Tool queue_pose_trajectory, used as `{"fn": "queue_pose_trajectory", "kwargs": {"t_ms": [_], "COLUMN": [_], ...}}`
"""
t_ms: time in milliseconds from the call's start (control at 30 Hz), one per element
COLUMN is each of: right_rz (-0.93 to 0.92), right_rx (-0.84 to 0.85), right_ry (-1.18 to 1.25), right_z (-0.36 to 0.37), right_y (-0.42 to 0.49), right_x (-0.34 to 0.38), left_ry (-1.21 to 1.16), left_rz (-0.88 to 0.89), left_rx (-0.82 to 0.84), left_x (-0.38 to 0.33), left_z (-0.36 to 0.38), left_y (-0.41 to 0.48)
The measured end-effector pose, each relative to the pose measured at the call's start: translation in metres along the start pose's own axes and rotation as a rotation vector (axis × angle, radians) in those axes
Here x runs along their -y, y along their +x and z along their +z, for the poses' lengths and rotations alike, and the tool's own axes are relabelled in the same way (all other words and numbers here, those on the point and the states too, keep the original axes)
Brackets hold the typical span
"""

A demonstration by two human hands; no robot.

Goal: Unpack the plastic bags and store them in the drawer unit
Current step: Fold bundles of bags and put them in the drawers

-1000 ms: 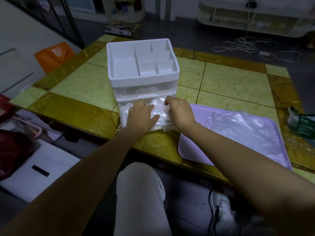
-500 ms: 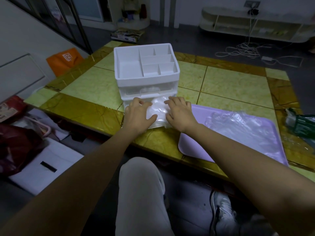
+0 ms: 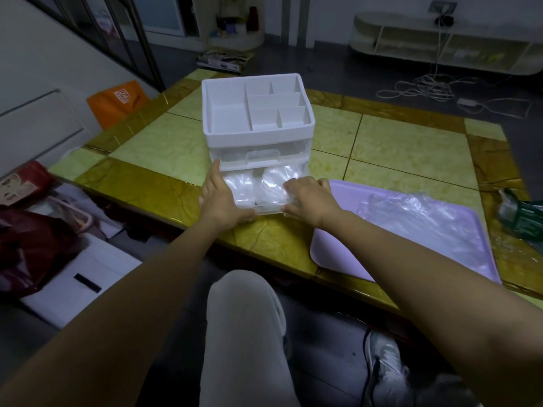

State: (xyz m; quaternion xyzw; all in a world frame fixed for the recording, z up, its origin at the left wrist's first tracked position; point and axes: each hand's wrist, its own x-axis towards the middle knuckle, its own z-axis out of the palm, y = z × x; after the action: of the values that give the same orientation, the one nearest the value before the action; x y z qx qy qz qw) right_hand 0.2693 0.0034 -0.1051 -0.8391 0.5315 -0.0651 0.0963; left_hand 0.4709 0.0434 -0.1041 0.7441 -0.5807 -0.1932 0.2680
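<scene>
A white drawer unit [image 3: 258, 136] with a divided top tray stands on the tiled table [image 3: 164, 148]. Its upper drawer is closed. The clear lower drawer [image 3: 270, 209] is pulled out toward me and holds folded plastic bags [image 3: 264, 186]. My left hand [image 3: 220, 198] lies against the drawer's left front corner, fingers straight along the side and thumb along the front. At the right front corner, my right hand [image 3: 311, 201] grips the drawer, fingers curled over the rim and thumb on the front wall.
A lilac tray [image 3: 332, 248] lies at the right near the table's front edge, with crumpled clear plastic [image 3: 426, 218] on it. A green packet [image 3: 523, 212] sits at the far right edge. Red bags and a white box lie on the floor at the left.
Both hands have lifted off the bags inside the drawer and moved out to its two front corners. The bags now lie uncovered in the drawer.
</scene>
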Motion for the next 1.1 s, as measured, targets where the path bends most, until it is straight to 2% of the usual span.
{"fn": "queue_pose_trajectory", "kwargs": {"t_ms": [100, 233, 300, 367, 467, 533, 767, 933, 1100], "right_rz": [-0.001, 0.037, 0.086, 0.179, 0.318, 0.369, 0.447, 0.513, 0.467], "right_rx": [-0.065, -0.361, -0.451, -0.443, -0.337, -0.303, -0.389, -0.489, -0.447], "right_ry": [0.003, 0.112, 0.161, 0.286, 0.618, 0.757, 0.558, 0.581, 0.664], "right_z": [-0.001, -0.002, 0.000, 0.004, 0.010, 0.012, 0.011, 0.011, 0.013], "right_y": [0.007, 0.016, 0.022, 0.029, 0.041, 0.047, 0.069, 0.079, 0.075], "right_x": [-0.005, -0.003, 0.002, 0.004, -0.004, -0.009, -0.012, -0.011, -0.015], "left_ry": [-0.113, -0.200, -0.208, -0.217, -0.235, -0.251, -0.167, -0.085, -0.147], "left_rz": [0.008, -0.039, -0.051, -0.051, -0.049, -0.041, -0.090, -0.185, -0.197], "left_rx": [-0.043, -0.089, -0.118, -0.143, -0.167, -0.191, -0.340, -0.432, -0.426], "left_x": [0.006, 0.012, 0.011, 0.013, 0.015, 0.015, 0.008, 0.000, 0.003], "left_z": [-0.004, -0.006, -0.004, -0.001, 0.003, 0.005, 0.013, 0.017, 0.025], "left_y": [0.011, 0.027, 0.031, 0.035, 0.042, 0.045, 0.058, 0.068, 0.061]}}
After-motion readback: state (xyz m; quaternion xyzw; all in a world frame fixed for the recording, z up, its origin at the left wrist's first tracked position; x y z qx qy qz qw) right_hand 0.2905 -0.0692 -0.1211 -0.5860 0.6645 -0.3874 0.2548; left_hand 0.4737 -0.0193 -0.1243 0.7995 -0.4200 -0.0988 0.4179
